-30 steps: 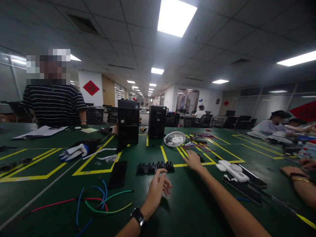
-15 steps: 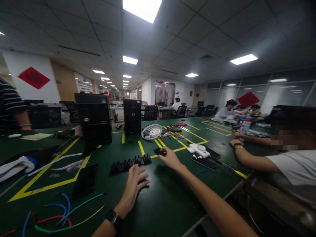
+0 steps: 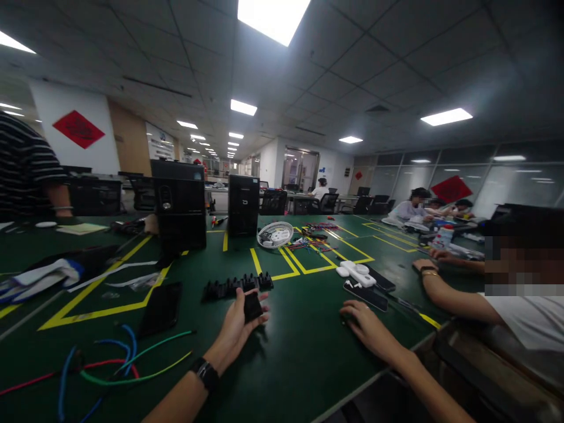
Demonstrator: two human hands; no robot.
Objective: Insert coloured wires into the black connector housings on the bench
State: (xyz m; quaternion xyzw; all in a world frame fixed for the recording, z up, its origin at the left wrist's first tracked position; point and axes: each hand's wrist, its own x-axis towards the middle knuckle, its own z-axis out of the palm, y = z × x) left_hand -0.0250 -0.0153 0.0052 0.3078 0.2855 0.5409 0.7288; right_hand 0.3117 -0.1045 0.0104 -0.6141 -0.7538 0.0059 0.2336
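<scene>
A small black block-like part [image 3: 252,306] lies in my left hand [image 3: 240,322], between the thumb and the fingers, above the green table. Just beyond this hand stands a row of black plastic parts [image 3: 233,286] with upright prongs. My right hand [image 3: 363,326] is down on the tabletop to the right, its fingers curled with the tips against the surface. What is under those fingertips is hidden. Behind that hand lie a dark phone [image 3: 368,295] and a white device [image 3: 356,272] with white earbuds beside it.
Blue, red and green cables [image 3: 127,364] spread at the front left near a black tablet-like slab [image 3: 162,305]. Two black computer towers [image 3: 180,205] and a white basket [image 3: 275,234] stand farther back. A co-worker's arm [image 3: 453,299] rests on the table at right.
The black part has passed from my right hand into my left. My right hand has moved right and nearer, covering where a short blue cable lay. The view has shifted slightly left.
</scene>
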